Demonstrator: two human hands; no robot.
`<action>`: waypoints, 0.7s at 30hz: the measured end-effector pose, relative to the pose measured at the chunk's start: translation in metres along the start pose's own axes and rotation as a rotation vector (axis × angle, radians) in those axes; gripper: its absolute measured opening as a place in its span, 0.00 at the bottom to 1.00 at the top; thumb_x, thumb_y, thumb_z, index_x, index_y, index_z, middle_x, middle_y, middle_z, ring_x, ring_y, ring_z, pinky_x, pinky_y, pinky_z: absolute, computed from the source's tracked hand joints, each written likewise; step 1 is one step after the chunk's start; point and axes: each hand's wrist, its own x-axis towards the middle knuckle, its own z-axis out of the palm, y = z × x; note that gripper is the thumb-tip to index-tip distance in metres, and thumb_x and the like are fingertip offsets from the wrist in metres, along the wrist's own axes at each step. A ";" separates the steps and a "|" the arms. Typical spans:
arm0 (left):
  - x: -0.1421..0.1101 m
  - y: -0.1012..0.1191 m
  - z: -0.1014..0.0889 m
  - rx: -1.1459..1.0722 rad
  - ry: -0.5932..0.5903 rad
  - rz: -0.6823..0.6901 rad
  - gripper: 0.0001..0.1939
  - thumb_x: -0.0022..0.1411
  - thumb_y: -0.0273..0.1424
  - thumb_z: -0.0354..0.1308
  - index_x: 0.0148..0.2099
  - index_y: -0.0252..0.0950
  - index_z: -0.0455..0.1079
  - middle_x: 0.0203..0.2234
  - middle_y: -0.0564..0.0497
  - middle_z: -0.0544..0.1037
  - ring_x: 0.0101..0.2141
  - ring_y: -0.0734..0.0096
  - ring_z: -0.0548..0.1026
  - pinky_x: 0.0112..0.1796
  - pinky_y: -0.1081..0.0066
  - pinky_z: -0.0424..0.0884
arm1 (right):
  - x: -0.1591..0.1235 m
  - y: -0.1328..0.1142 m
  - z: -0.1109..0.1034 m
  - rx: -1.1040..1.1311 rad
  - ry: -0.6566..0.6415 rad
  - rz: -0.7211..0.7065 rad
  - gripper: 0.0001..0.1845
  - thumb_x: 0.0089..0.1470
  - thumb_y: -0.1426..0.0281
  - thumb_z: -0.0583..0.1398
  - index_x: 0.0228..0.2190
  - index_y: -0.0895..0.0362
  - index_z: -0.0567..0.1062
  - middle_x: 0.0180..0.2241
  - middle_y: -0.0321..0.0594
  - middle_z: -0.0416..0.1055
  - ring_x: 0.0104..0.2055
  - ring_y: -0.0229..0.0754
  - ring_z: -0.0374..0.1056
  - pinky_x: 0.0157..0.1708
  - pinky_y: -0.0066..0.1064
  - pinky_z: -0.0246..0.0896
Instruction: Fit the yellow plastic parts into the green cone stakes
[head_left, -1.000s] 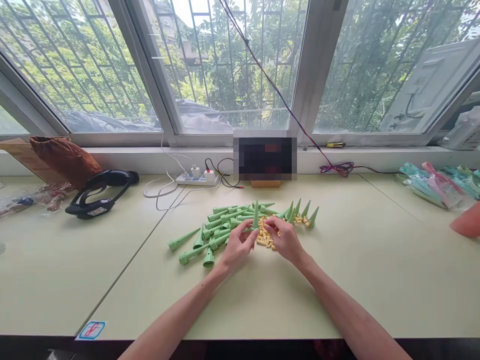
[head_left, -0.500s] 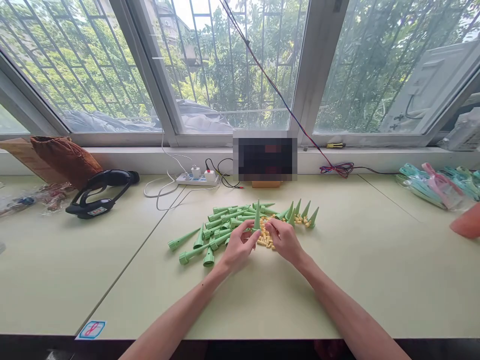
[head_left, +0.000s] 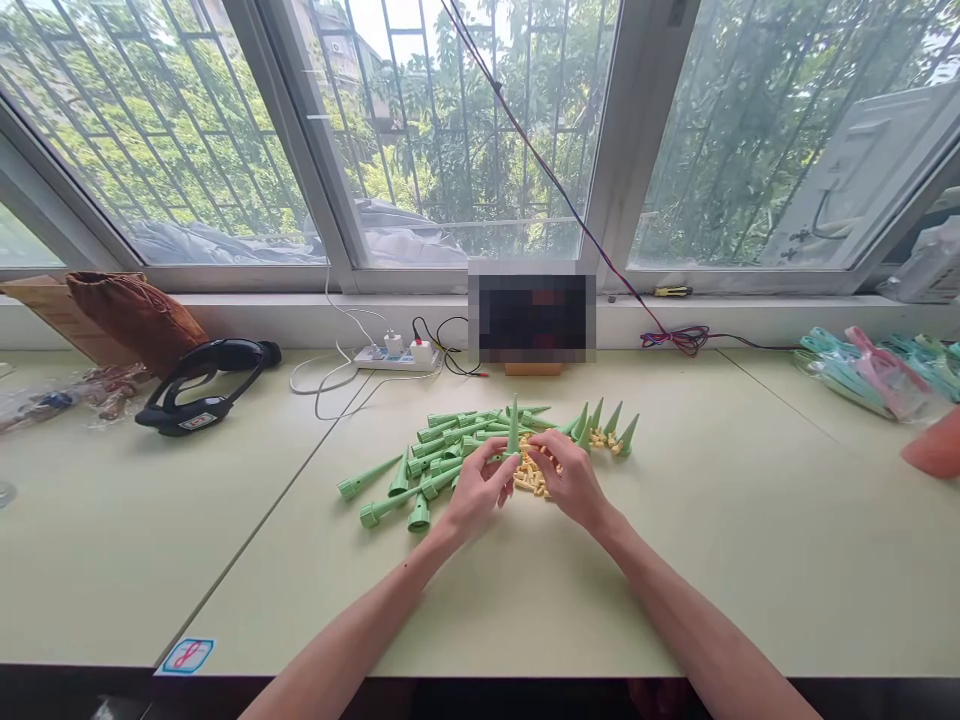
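My left hand (head_left: pixel 482 483) grips a green plastic watering spike (head_left: pixel 514 425), held upright with its tip pointing up. My right hand (head_left: pixel 571 472) is closed in a pinch close beside the spike's lower end; whatever lies between its fingertips is too small to make out. Under and between the hands is a pile of small yellow plastic pegs (head_left: pixel 531 482), partly hidden by the fingers. To the left lies a heap of green spikes (head_left: pixel 439 450), most on their sides. Several more spikes (head_left: pixel 628 436) stand upright at the right, with yellow pegs at their bases.
Behind the work are a blurred screen (head_left: pixel 532 318) on a stand and a white power strip (head_left: pixel 397 357) with cables. A black headset (head_left: pixel 206 390) sits at the left. Bagged green and pink items (head_left: pixel 870 370) and an orange object (head_left: pixel 934 442) lie at the right.
My right hand has moved slightly left, bringing its fingertips nearer the spike. My left hand keeps the spike upright in nearly the same place. The view has shifted slightly.
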 end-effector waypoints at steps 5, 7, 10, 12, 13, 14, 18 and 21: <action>0.002 -0.002 0.000 -0.048 -0.008 -0.028 0.17 0.64 0.44 0.56 0.46 0.35 0.67 0.26 0.55 0.68 0.20 0.79 0.67 0.17 0.77 0.64 | 0.000 0.000 -0.001 -0.003 -0.005 -0.010 0.09 0.65 0.69 0.52 0.36 0.54 0.72 0.32 0.40 0.69 0.32 0.41 0.65 0.29 0.30 0.60; 0.003 -0.002 0.000 -0.046 -0.003 -0.018 0.17 0.63 0.44 0.56 0.45 0.35 0.68 0.28 0.54 0.68 0.20 0.79 0.67 0.17 0.76 0.65 | 0.000 0.000 -0.001 -0.005 -0.012 -0.013 0.09 0.65 0.69 0.52 0.36 0.54 0.72 0.32 0.40 0.68 0.32 0.41 0.64 0.28 0.30 0.59; 0.002 -0.001 0.000 -0.028 -0.013 -0.001 0.16 0.63 0.43 0.57 0.44 0.35 0.68 0.30 0.53 0.69 0.22 0.78 0.69 0.17 0.77 0.66 | -0.001 0.002 0.000 0.004 -0.017 -0.015 0.08 0.65 0.70 0.53 0.36 0.54 0.72 0.32 0.40 0.68 0.31 0.41 0.64 0.28 0.30 0.58; 0.002 -0.001 0.000 -0.017 -0.024 0.006 0.16 0.63 0.43 0.57 0.44 0.36 0.68 0.31 0.52 0.69 0.22 0.78 0.69 0.17 0.77 0.66 | -0.001 0.004 0.001 0.013 -0.023 -0.015 0.08 0.64 0.70 0.53 0.35 0.54 0.71 0.31 0.39 0.68 0.31 0.40 0.63 0.28 0.30 0.58; 0.002 0.000 -0.001 -0.013 -0.027 0.010 0.16 0.63 0.43 0.57 0.43 0.36 0.68 0.32 0.52 0.69 0.23 0.78 0.69 0.17 0.77 0.67 | -0.001 0.005 0.001 0.018 -0.028 -0.015 0.07 0.64 0.70 0.53 0.35 0.54 0.71 0.30 0.39 0.68 0.30 0.40 0.62 0.28 0.30 0.58; 0.001 0.000 -0.001 -0.009 -0.029 0.013 0.16 0.63 0.43 0.57 0.43 0.35 0.68 0.33 0.52 0.69 0.23 0.78 0.69 0.17 0.77 0.67 | -0.001 0.005 0.001 0.021 -0.032 -0.013 0.07 0.64 0.70 0.53 0.34 0.55 0.71 0.30 0.39 0.67 0.30 0.40 0.62 0.29 0.30 0.58; 0.001 -0.001 -0.002 -0.002 -0.044 0.032 0.15 0.63 0.43 0.57 0.42 0.35 0.68 0.36 0.51 0.68 0.25 0.78 0.70 0.17 0.77 0.67 | -0.001 0.005 0.000 0.024 -0.047 -0.005 0.07 0.63 0.70 0.54 0.32 0.55 0.69 0.29 0.38 0.67 0.30 0.40 0.61 0.29 0.30 0.57; 0.001 -0.002 -0.002 0.007 -0.063 0.045 0.14 0.63 0.41 0.57 0.42 0.36 0.68 0.36 0.51 0.67 0.25 0.78 0.70 0.18 0.77 0.67 | 0.000 0.004 -0.001 0.012 -0.060 0.009 0.09 0.63 0.70 0.53 0.30 0.55 0.68 0.27 0.37 0.65 0.29 0.39 0.60 0.28 0.29 0.54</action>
